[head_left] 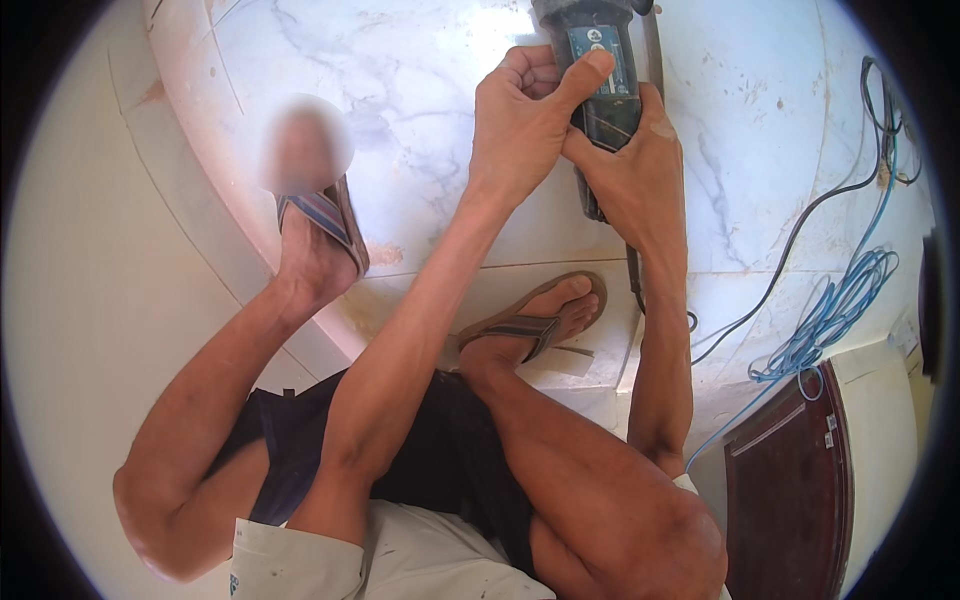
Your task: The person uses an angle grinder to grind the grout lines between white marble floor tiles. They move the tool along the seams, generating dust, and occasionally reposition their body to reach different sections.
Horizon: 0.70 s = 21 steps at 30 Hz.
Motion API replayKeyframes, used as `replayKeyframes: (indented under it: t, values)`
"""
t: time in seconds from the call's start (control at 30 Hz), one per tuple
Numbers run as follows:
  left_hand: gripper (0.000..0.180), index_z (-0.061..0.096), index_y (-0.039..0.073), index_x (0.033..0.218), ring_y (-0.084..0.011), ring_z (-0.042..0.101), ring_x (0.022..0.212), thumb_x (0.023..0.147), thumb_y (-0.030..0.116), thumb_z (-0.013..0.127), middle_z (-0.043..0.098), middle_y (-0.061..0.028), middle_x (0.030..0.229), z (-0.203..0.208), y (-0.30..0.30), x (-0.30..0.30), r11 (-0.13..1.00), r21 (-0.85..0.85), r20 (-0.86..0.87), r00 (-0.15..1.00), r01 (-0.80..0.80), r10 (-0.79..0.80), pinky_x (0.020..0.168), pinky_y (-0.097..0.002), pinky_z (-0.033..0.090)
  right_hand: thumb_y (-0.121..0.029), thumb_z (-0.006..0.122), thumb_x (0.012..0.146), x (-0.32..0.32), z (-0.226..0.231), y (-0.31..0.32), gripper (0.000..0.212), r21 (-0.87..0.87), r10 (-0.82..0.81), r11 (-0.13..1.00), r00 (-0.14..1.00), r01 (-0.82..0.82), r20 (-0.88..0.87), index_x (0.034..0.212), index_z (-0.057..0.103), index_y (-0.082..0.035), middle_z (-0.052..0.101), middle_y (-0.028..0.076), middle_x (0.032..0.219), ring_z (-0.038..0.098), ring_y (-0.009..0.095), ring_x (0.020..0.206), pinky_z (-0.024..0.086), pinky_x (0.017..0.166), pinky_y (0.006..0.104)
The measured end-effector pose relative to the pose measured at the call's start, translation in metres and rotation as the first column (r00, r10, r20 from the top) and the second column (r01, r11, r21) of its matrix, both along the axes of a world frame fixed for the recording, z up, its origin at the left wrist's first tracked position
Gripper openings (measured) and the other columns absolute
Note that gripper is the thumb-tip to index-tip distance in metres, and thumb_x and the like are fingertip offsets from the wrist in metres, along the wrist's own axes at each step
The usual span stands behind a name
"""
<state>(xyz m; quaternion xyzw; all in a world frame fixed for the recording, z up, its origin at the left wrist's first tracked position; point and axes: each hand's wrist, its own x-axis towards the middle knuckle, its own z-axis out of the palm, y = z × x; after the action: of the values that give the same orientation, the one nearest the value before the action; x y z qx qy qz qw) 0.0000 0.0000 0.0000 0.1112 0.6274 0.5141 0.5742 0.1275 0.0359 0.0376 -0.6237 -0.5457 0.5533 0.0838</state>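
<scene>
A dark, corded power tool, by its shape an angle grinder (611, 122), is held over the tiled floor at the top of the view. My left hand (522, 125) is closed at its left side, thumb pressed on the blue label and fingers curled. From the right, my right hand (637, 178) wraps round the lower part of the body, with its thumb across the front. The far end of the grinder is cut off by the picture's edge. Its black cord (634, 275) hangs down beside my right wrist.
My sandalled feet rest on white marbled tiles (430, 90), one at left, one below the hands. To the right lie a black cable (795, 240) and a tangled blue cord (830, 320). A dark red door (785, 490) stands at lower right.
</scene>
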Motion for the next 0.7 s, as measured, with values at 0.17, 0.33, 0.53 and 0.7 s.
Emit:
replayKeyframes:
  t: [0.17,0.33,0.53,0.7]
  values:
    - [0.058,0.067,-0.009,0.127,-0.0117,0.073,0.090,0.096,0.033,0.091,0.077,-0.0118,0.105,0.002,0.006,-0.002,1.000,0.008,-0.002,1.000,-0.002,0.002,0.081,-0.0272,0.061,-0.036,0.091,0.083,-0.002,-0.001,0.006,0.058,0.000,-0.002,1.000,1.000,0.002,0.002,0.115,0.067,0.006,0.078,0.016,0.094,0.077,0.024,0.085,0.061,0.076,0.0369]
    - [0.060,0.067,-0.010,0.126,-0.0124,0.074,0.091,0.096,0.036,0.091,0.077,-0.0121,0.105,0.001,0.004,-0.002,1.000,-0.004,-0.011,1.000,-0.014,0.014,0.081,-0.0272,0.061,-0.037,0.091,0.083,-0.001,-0.014,0.000,0.065,0.093,0.004,0.996,0.999,0.000,-0.038,0.121,0.064,0.008,0.078,0.019,0.086,0.077,0.024,0.070,0.060,0.060,0.0379]
    - [0.063,0.068,-0.009,0.127,-0.0118,0.073,0.090,0.096,0.040,0.090,0.077,-0.0117,0.105,0.000,0.006,-0.005,1.000,-0.014,-0.021,1.000,0.008,-0.008,0.080,-0.0259,0.060,-0.037,0.090,0.082,-0.003,-0.014,0.003,0.065,0.115,0.020,0.993,1.000,-0.019,-0.005,0.120,0.064,0.009,0.078,0.020,0.089,0.078,0.026,0.072,0.060,0.063,0.0393]
    - [0.064,0.068,-0.011,0.126,-0.0134,0.074,0.091,0.095,0.040,0.091,0.077,-0.0139,0.104,0.003,0.005,-0.004,0.999,-0.041,-0.040,0.999,0.010,-0.012,0.081,-0.0274,0.061,-0.038,0.091,0.082,-0.003,-0.004,0.003,0.062,-0.005,-0.005,1.000,1.000,0.005,-0.005,0.119,0.068,0.007,0.079,0.018,0.102,0.076,0.026,0.091,0.061,0.083,0.0394]
